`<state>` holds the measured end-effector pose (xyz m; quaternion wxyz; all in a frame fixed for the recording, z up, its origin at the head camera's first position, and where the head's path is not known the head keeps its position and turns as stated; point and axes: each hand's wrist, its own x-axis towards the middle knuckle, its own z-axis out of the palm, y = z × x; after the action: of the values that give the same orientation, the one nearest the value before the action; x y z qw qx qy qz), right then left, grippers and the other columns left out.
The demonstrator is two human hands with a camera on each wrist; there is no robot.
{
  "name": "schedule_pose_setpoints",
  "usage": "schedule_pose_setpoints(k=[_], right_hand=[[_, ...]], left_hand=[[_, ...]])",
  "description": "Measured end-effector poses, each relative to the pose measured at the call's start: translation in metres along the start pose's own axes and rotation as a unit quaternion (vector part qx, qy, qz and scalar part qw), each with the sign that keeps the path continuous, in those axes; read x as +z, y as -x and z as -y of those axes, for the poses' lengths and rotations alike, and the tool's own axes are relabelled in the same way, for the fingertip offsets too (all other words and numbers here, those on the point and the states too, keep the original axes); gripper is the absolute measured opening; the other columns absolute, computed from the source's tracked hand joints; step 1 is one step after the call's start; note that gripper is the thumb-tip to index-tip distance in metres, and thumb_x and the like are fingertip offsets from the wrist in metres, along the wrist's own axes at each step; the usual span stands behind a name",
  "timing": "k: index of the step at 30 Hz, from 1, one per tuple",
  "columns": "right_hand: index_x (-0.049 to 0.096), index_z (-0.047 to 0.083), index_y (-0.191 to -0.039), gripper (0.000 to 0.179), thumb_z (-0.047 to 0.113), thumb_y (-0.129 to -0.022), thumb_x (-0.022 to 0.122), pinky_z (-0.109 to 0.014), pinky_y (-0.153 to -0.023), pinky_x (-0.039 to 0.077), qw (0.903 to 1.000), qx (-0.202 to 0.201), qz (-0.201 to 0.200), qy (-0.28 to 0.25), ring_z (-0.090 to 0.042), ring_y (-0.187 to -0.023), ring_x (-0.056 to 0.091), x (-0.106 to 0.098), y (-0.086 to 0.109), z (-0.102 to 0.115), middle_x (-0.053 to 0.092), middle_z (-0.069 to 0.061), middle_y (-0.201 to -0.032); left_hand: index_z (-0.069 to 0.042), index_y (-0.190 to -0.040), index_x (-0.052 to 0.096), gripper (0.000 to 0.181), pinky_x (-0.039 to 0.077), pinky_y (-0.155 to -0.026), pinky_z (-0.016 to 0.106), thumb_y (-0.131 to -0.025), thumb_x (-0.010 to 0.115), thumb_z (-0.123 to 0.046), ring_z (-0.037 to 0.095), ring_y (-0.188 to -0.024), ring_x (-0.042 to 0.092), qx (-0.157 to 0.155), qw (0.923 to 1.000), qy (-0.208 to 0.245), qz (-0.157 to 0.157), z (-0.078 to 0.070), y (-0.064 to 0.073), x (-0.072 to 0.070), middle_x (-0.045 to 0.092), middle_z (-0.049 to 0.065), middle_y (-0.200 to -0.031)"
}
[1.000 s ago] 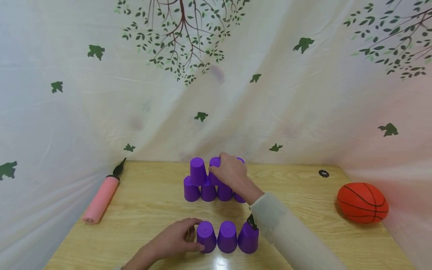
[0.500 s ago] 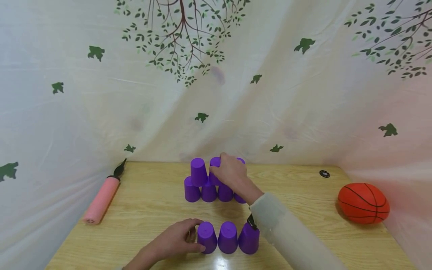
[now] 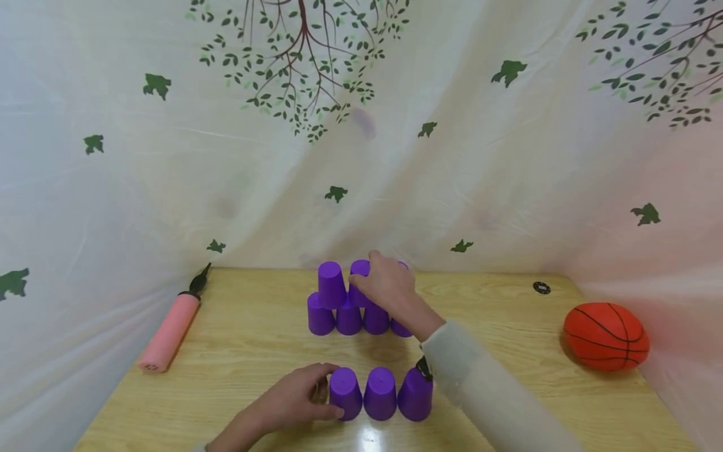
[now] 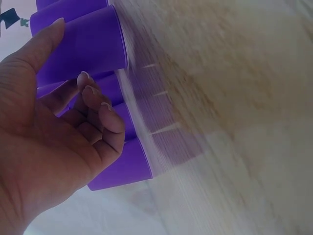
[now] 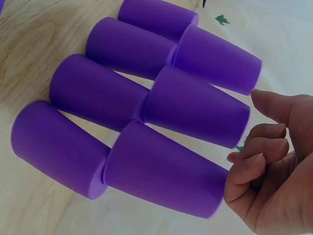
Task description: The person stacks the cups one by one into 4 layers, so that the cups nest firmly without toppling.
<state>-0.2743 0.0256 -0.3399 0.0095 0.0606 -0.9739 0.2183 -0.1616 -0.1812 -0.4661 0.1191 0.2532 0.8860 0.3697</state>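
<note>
Upside-down purple cups make two tiers at the back of the wooden table: several base cups (image 3: 321,314) carry three more. My right hand (image 3: 386,285) reaches over the upper tier. Its thumb and index finger lie on either side of the top of the middle upper cup (image 5: 198,110); the other fingers curl near the right upper cup (image 5: 161,169). Nearer stand three inverted cups in a row. My left hand (image 3: 294,398) holds the leftmost front cup (image 3: 346,397) between thumb and index finger, its remaining fingers curled loosely.
The middle front cup (image 3: 381,395) and right front cup (image 3: 415,397) stand beside the held one, the latter partly under my right sleeve (image 3: 486,383). A pink hand pump (image 3: 171,333) lies left, a toy basketball (image 3: 606,337) right. A black chip (image 3: 541,287) lies by the back curtain (image 3: 254,207).
</note>
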Motion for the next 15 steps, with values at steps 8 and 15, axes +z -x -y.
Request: schedule_pose_setpoints(k=[8, 15], right_hand=[[0.051, 0.013, -0.145, 0.069, 0.053, -0.090, 0.066, -0.041, -0.074, 0.055, 0.9992, -0.014, 0.006, -0.037, -0.025, -0.100, 0.068, -0.028, 0.030, -0.012, 0.070, -0.006, -0.120], [0.055, 0.015, -0.140, 0.062, 0.049, -0.090, 0.068, -0.031, -0.053, 0.043, 0.9968, -0.049, 0.009, -0.063, -0.016, -0.064, 0.058, -0.051, 0.067, -0.036, 0.065, -0.001, -0.079]], left_hand=[[-0.025, -0.126, 0.064, 0.054, 0.045, -0.065, 0.020, -0.080, 0.081, -0.047, 0.000, -0.074, 0.052, 0.009, 0.9998, -0.001, -0.015, 0.002, -0.001, 0.007, 0.061, -0.008, -0.086], [-0.027, -0.126, 0.063, 0.055, 0.045, -0.068, 0.021, -0.079, 0.081, -0.049, 0.002, -0.077, 0.053, 0.004, 0.9997, -0.012, -0.023, 0.001, -0.001, 0.005, 0.060, -0.014, -0.088]])
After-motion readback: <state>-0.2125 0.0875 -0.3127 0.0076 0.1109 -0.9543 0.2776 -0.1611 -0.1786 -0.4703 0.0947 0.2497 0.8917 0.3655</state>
